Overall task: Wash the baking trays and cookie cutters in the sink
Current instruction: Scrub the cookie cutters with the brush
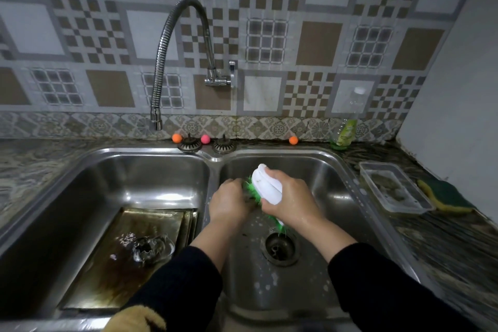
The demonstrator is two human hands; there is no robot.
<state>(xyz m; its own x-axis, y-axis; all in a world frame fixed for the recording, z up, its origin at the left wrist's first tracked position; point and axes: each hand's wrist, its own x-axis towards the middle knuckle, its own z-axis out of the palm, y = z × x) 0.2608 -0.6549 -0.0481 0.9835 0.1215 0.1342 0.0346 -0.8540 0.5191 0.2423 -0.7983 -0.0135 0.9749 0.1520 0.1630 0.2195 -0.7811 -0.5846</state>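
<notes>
— Right hand first: clamped round the white back of a scrub brush, green bristles facing down and toward nine o'clock. Fingers wrapped over the top, thumb side hidden.

— And the left hand?

— Curled, knuckles up, closed on something small right against the bristles. Probably a cookie cutter, but buried under the fingers; cannot tell its shape or which way it points.

— So no gap between brush and held piece?

— None visible. Touching, or as good as. Brush lying on a diagonal, from eleven o'clock at its far tip to five o'clock at the near end, just above the drain of the right basin.

— Baking trays?

— Over at nine o'clock from both hands, in the left basin. Stacked baking trays, flat on the bottom, long axis running roughly from seven o'clock to one o'clock, brown residue and a puddle of water on the top one. Something clear and glassy on it, too blurred to name.

— Nearer to which hand?

— Left, plainly. Only the divider between basins in the way. Right hand well apart from the trays.

— Next move, then?

— Likely more scrubbing along the brush's own diagonal, with the left hand turning the piece. Afterwards, a reach toward nine o'clock for a tray. Tap spout hanging over the left basin, no stream visible.

— Anything else close by?

— Sponge and clear plastic tub at three o'clock on the counter, soap bottle at one o'clock.
</notes>
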